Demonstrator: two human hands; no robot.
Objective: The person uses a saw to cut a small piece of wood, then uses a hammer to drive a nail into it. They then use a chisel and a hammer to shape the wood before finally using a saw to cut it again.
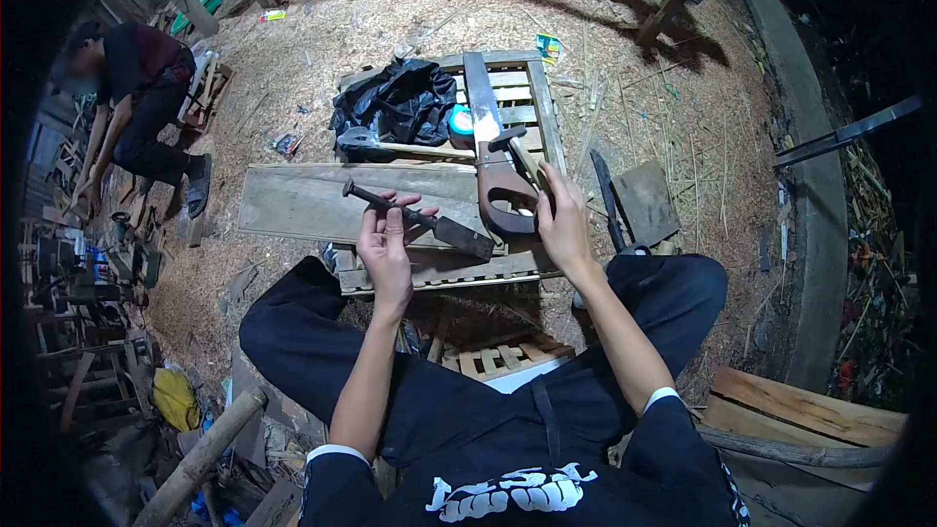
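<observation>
My left hand (386, 249) is closed around a dark metal chisel (459, 234), its broad blade pointing right and its shank end up to the left. A small hammer (527, 158) is in my right hand (566, 220), head up and away from me; the fingers partly hide its handle. Beneath lies a handsaw (500, 176) with a brown wooden grip, close to my right fingers. A flat grey board (303, 205) rests across the slatted pallet (547, 117) in front of me, under the chisel.
On the pallet are a black plastic bag (405, 102), a hatchet (366, 140) and a turquoise round item (461, 121). A dark long blade (607, 200) and a board piece (644, 203) lie right. Another person (146, 88) bends over at left. Wood shavings cover the ground.
</observation>
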